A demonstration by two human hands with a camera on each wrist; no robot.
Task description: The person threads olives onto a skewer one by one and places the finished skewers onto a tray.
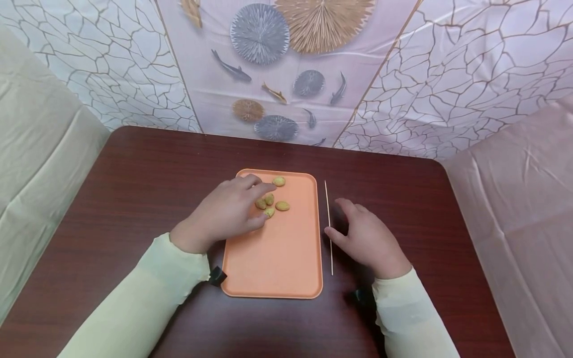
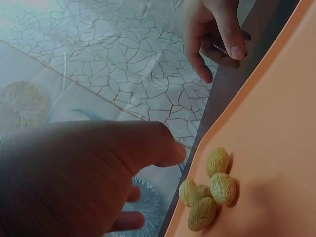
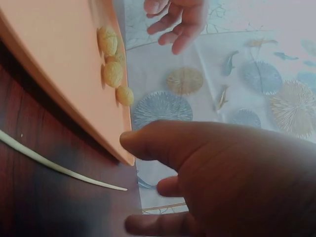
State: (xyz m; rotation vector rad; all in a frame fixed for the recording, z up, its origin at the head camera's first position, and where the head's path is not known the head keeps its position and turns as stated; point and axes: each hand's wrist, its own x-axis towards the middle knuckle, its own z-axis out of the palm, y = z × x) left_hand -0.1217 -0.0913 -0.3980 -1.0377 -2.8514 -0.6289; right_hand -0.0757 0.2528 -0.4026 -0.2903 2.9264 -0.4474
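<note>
Several wrinkled, yellow-green fruits [image 1: 282, 206] like preserved olives lie loosely grouped near the far end of an orange tray [image 1: 286, 263]. My left hand [image 1: 226, 211] is over the tray's left side, thumb and fingers spread around part of the group, with nothing held. In the left wrist view the fruits [image 2: 222, 188] are apart from its thumb. To the right of the tray lies a thin bamboo skewer [image 1: 332, 261], whose pointed end shows in the right wrist view. My right hand [image 1: 369, 241] is beside the skewer, thumb overlapping it in the head view, fingers loosely bent and apart.
The tray rests on a dark reddish-brown table [image 1: 161, 164]. A patterned cloth [image 1: 309, 119] hangs along the back edge. Plain pale cloths [image 1: 524, 219] hang at both sides. A small black strap piece [image 1: 218, 276] shows by the left sleeve.
</note>
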